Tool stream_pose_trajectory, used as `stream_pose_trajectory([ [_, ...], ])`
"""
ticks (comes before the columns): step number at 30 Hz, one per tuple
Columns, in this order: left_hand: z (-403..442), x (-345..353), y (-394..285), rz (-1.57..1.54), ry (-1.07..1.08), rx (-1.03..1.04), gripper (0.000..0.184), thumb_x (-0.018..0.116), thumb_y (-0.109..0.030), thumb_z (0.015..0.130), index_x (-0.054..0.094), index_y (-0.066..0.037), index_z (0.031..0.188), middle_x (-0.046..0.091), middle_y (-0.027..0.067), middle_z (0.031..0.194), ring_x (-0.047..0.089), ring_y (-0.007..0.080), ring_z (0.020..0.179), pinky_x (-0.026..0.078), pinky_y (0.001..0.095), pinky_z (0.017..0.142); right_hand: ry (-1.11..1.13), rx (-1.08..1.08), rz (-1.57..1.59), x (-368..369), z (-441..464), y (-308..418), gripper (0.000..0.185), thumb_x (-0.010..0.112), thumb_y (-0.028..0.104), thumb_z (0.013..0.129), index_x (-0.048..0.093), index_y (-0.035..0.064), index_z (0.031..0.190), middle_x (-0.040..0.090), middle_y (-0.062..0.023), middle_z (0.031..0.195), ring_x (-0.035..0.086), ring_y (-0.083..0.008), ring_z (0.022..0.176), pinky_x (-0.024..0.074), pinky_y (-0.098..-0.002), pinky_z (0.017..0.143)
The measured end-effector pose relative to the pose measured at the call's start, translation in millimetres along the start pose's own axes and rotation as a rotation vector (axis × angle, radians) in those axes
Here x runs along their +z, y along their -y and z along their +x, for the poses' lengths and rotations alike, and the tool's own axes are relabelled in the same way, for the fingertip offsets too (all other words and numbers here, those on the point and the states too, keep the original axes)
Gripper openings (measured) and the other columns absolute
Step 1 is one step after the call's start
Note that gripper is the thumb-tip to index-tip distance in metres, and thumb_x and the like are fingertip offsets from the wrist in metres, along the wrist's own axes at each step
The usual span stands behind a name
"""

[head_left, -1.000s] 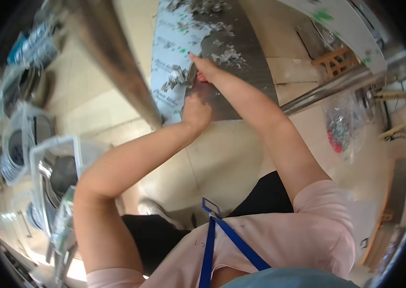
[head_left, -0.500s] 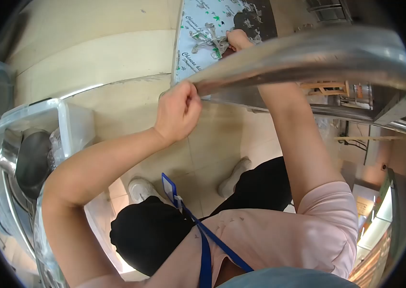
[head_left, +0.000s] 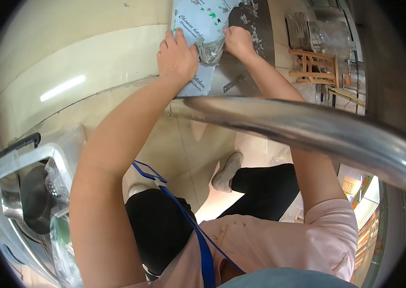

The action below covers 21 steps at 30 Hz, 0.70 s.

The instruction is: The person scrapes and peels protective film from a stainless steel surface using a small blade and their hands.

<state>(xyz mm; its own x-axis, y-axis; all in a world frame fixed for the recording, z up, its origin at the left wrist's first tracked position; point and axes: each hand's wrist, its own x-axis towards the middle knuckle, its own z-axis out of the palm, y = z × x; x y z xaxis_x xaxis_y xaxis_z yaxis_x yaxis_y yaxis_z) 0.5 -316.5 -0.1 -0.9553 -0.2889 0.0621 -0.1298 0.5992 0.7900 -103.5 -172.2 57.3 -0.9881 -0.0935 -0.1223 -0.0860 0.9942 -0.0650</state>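
A flat panel bears a pale blue printed protective film [head_left: 191,17] with green leaves and the words "Chinese kitchen". Bare dark metal [head_left: 235,69] shows where the film is off. My left hand [head_left: 178,57] lies on the left side of the film, fingers spread. Closed in a pinch, my right hand [head_left: 240,42] grips the film's torn edge at the border with the bare metal. Between the two hands hangs a crumpled, silvery peeled flap [head_left: 211,52]. The tips of my right fingers are partly hidden.
A thick steel tube [head_left: 289,120] crosses in front of my right forearm. At the left stands a clear plastic bin [head_left: 54,151] with a dark pan [head_left: 37,199] in it. Beyond the panel on the right is a wooden rack [head_left: 313,67]. Tiled floor [head_left: 184,137] lies below.
My left hand has left the steel tube and moved up onto the film, its fingers opening. My right hand remains at the film's edge. In view, the tube sits lower.
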Motion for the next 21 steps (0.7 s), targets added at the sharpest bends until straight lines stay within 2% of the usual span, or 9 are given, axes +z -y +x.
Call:
stream_pose_trajectory([
  [3, -2, 9, 7, 0.002, -0.087, 0.079, 0.055, 0.051, -0.031, 0.084, 0.038, 0.005, 0.123, 0.034, 0.024, 0.13, 0.038, 0.0381, 0.115, 0.034, 0.0441, 0.094, 0.068, 0.285, 0.307, -9, 19, -26, 0.046, 0.048, 0.04, 0.084, 0.062, -0.0036, 0.089, 0.063, -0.021, 0.083, 0.061, -0.0348, 0.076, 0.0478, -0.0409, 0.073],
  [6, -1, 5, 6, 0.094, -0.126, 0.174, 0.058, 0.053, -0.032, 0.083, 0.037, 0.006, 0.123, 0.035, 0.0235, 0.13, 0.035, 0.0379, 0.118, 0.03, 0.0447, 0.096, 0.2, 0.584, 0.519, -5, 44, -23, 0.062, 0.051, 0.06, 0.078, 0.059, -0.0012, 0.085, 0.061, -0.0071, 0.073, 0.056, -0.0149, 0.055, 0.0454, -0.0279, 0.048],
  [7, -2, 4, 4, 0.081, -0.12, 0.171, 0.058, 0.053, -0.033, 0.083, 0.037, 0.006, 0.123, 0.035, 0.0234, 0.13, 0.034, 0.0378, 0.119, 0.029, 0.0452, 0.097, 0.263, 0.512, 0.558, 1, 54, -27, 0.063, 0.058, 0.062, 0.071, 0.059, 0.0008, 0.086, 0.059, -0.005, 0.07, 0.053, -0.0151, 0.053, 0.0429, -0.0258, 0.047],
  [10, -1, 5, 4, 0.069, -0.109, 0.154, 0.059, 0.053, -0.035, 0.083, 0.037, 0.005, 0.124, 0.033, 0.0233, 0.131, 0.031, 0.0375, 0.121, 0.028, 0.0464, 0.098, 0.21, 0.345, 0.438, 24, 81, -39, 0.051, 0.059, 0.052, 0.077, 0.059, 0.0017, 0.087, 0.059, -0.005, 0.07, 0.053, -0.0132, 0.056, 0.0412, -0.0254, 0.046],
  [11, -1, 7, 3, 0.079, -0.113, 0.144, 0.06, 0.053, -0.035, 0.082, 0.037, 0.005, 0.124, 0.033, 0.0234, 0.131, 0.03, 0.0375, 0.122, 0.027, 0.0466, 0.098, 0.236, 0.311, 0.614, 28, 88, -39, 0.051, 0.052, 0.049, 0.081, 0.063, -0.0013, 0.088, 0.063, -0.0139, 0.079, 0.06, -0.0248, 0.069, 0.0478, -0.035, 0.058],
  [14, 0, 11, 4, 0.084, -0.11, 0.118, 0.062, 0.053, -0.037, 0.082, 0.037, 0.005, 0.124, 0.032, 0.0228, 0.132, 0.028, 0.0375, 0.124, 0.026, 0.0479, 0.099, 0.043, 0.004, 0.165, 37, 98, -39, 0.04, 0.05, 0.037, 0.083, 0.063, 0.0005, 0.092, 0.063, -0.0182, 0.088, 0.06, -0.0336, 0.083, 0.0466, -0.0409, 0.072],
  [15, 0, 10, 3, 0.081, -0.102, 0.114, 0.062, 0.053, -0.038, 0.082, 0.036, 0.005, 0.125, 0.032, 0.0226, 0.132, 0.028, 0.0374, 0.124, 0.026, 0.0484, 0.099, 0.045, 0.017, 0.053, 19, 83, -17, 0.035, 0.048, 0.032, 0.084, 0.062, 0.0014, 0.091, 0.061, -0.0206, 0.095, 0.056, -0.0386, 0.092, 0.0421, -0.044, 0.082],
  [21, -1, 7, -1, 0.079, -0.078, 0.067, 0.061, 0.053, -0.038, 0.082, 0.037, 0.004, 0.124, 0.032, 0.0211, 0.133, 0.027, 0.0371, 0.125, 0.026, 0.0494, 0.099, -0.042, -0.11, -0.15, 5, 58, -1, 0.039, 0.043, 0.036, 0.087, 0.063, 0.0021, 0.089, 0.061, -0.0222, 0.09, 0.056, -0.0402, 0.09, 0.0423, -0.046, 0.081],
])
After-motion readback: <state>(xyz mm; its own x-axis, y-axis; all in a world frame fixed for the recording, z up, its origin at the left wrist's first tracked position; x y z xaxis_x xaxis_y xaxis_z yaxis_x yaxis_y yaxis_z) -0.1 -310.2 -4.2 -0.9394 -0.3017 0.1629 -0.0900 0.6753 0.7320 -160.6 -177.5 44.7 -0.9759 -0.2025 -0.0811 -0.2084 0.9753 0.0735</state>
